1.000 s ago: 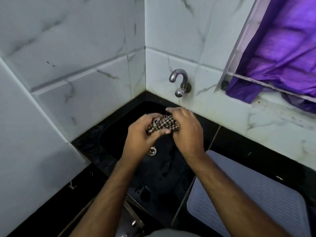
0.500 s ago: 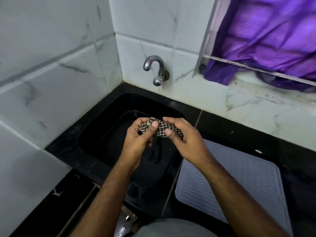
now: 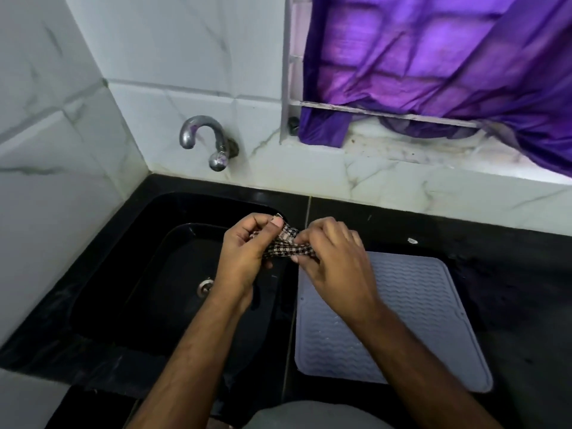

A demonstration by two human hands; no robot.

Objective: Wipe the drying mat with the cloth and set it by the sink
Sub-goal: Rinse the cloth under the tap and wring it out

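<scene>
Just right of the frame's centre, both hands gripped the small brown-and-white checked cloth [image 3: 286,247], bunched into a short twisted roll running roughly left to right between them. The left hand [image 3: 244,258] pinched its left end with thumb and curled fingers over the right edge of the glossy black sink basin [image 3: 130,274]; the right hand [image 3: 332,261] clenched the other end over the seam where the basin met the black stone counter [image 3: 510,289]. Neither hand was free.

The pale grey ribbed silicone drying mat [image 3: 414,308] lay flat on that counter, in the lower right of the frame, just beside the sink. Its long axis ran from the upper middle of the frame toward the lower right, and its top left corner sat right under the right hand's wrist. So the mat lay below and to the right of the cloth, and the right hand was clearly the nearer one to it; the left would have had to cross over the sink's edge.

No wiping seemed to have started: the cloth was held apart from the mat, above it. A curved chrome tap [image 3: 204,140] stuck out of the white marble-look tiles at upper left.
</scene>
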